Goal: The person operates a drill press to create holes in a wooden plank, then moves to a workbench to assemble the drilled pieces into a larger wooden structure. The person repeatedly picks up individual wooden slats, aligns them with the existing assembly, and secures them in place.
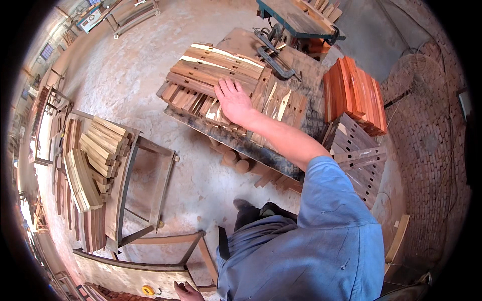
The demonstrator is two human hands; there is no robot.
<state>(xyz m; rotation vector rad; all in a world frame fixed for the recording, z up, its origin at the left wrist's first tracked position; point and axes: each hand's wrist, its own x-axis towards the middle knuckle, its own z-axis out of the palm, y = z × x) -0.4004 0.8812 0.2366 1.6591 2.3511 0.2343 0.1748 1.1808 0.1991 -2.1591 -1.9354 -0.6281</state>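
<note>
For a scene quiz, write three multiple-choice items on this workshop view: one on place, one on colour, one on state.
1. Where is the right hand?
A on the wood slats stacked on the bench
B hanging at the person's side
C raised overhead

2. What colour is the sleeve?
A red
B blue
C green

3. The right hand is:
A flat and open
B fisted
C pointing one finger

Answers: 1 A, its palm lies on the slats. 2 B, the cloth is blue. 3 A, the fingers are spread flat.
</note>
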